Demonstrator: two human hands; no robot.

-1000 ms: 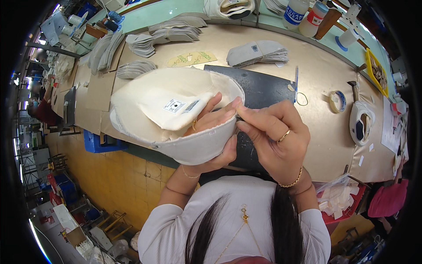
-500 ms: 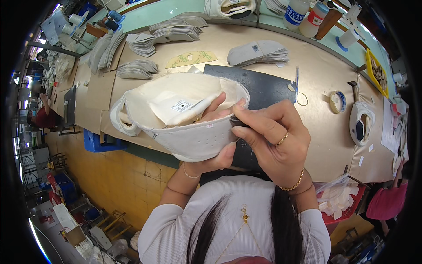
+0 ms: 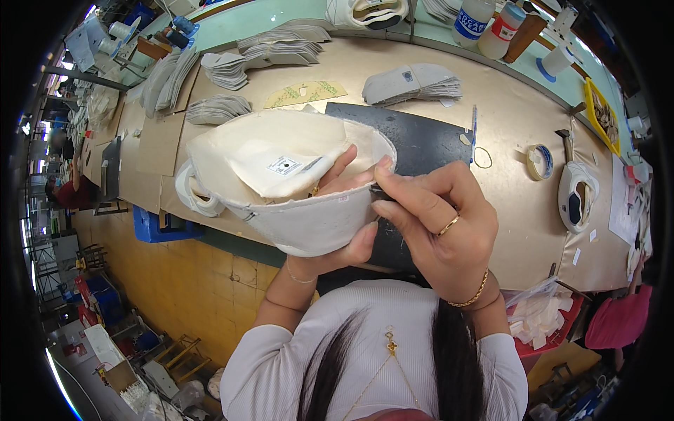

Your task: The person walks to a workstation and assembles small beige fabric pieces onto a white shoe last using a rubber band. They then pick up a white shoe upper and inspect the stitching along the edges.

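Note:
A pale grey shoe upper with cream lining is held up over the near edge of the table, its opening facing up. A small printed label shows on the lining inside. My left hand is closed round the upper's right end, fingers inside and thumb against the outer face. My right hand pinches at the rim there with thumb and forefinger. Between those fingertips is a small dark piece, mostly hidden, whose kind I cannot make out. Behind the upper lies a black board.
Stacks of grey cut pieces and a yellow patterned piece lie at the back. To the right are a tape roll, a hammer and another upper. A red crate of scraps stands at lower right.
The upper has tipped slightly, so its lining and label sit a little higher and further left. Both hands keep their hold at the same end, the right wrist turning slightly.

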